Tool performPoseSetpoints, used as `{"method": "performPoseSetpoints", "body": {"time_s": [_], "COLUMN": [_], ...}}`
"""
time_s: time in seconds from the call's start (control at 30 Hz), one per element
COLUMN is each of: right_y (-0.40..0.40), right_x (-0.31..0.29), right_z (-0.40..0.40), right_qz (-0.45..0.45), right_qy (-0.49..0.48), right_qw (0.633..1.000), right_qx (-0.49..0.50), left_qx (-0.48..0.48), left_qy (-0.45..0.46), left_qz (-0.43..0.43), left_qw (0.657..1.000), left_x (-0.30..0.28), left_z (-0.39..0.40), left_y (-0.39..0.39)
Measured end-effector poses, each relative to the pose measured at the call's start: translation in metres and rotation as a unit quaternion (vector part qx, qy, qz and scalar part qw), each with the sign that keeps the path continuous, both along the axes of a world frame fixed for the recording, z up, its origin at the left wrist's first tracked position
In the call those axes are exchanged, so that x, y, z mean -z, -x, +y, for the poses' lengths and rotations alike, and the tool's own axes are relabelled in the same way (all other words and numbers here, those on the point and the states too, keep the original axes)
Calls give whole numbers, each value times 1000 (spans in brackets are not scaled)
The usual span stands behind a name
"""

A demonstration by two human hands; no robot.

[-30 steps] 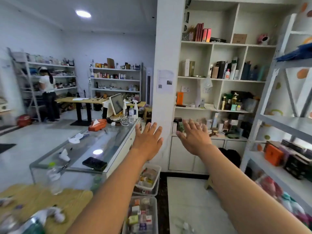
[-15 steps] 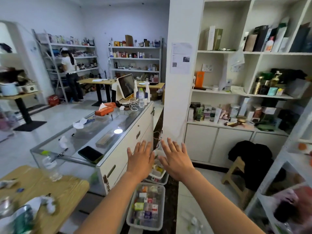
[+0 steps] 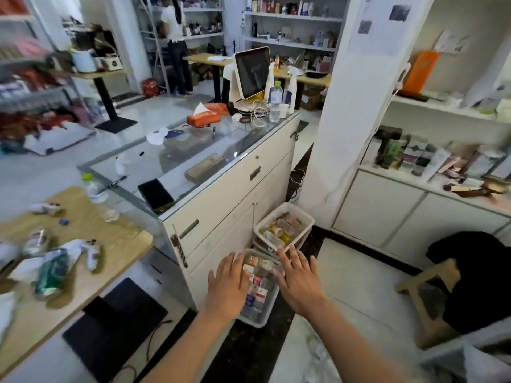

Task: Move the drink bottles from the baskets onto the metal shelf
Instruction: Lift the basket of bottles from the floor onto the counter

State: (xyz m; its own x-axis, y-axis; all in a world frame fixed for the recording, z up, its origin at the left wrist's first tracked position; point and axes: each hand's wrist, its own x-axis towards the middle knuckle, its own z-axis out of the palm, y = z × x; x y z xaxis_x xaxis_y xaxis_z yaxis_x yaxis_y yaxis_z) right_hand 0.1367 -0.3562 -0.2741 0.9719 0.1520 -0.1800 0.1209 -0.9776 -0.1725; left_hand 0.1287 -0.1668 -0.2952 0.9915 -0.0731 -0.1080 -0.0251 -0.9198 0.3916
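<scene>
Left hand (image 3: 229, 288) and right hand (image 3: 300, 283), fingers spread, above bottle-filled near basket (image 3: 260, 317) beside white counter (image 3: 235, 194).

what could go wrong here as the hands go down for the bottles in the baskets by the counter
1. The near basket is packed tight with bottles; pulling one out could drag or tip its neighbours.
2. Both the left hand and right hand are open above it, holding nothing; a hurried grab may slip.
3. The far basket appears to rest on another one, so a knock might shift it.
</scene>
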Motion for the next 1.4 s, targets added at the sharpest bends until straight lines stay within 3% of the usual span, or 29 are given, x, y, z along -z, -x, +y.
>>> {"method": "performPoseSetpoints", "body": {"time_s": [0.37, 0.5, 0.6, 0.73, 1.0, 1.2, 1.4], "right_y": [-119, -172, -208, -254, -314, -377, -432], "right_x": [50, 63, 75, 91, 135, 213, 344], "right_z": [-26, -33, -43, -58, -83, -100, -121], "right_qz": [39, 62, 91, 94, 144, 219, 292], "right_qy": [6, -1, 5, -10, -11, -31, -98], "right_qw": [997, 993, 988, 989, 977, 950, 919], "right_qx": [-70, -96, -124, -115, -156, -220, -244], "left_qx": [-80, -152, -210, -216, -340, -417, -496], "left_qy": [61, 100, 130, 135, 213, 199, 208], "left_qz": [6, 3, 33, 61, 82, 91, 127], "left_qw": [995, 983, 968, 965, 912, 882, 834], "left_x": [57, 85, 105, 123, 147, 210, 323], "left_z": [-38, -50, -66, -88, -120, -153, -201], "left_y": [-81, -121, -155, -193, -223, -256, -296]}}
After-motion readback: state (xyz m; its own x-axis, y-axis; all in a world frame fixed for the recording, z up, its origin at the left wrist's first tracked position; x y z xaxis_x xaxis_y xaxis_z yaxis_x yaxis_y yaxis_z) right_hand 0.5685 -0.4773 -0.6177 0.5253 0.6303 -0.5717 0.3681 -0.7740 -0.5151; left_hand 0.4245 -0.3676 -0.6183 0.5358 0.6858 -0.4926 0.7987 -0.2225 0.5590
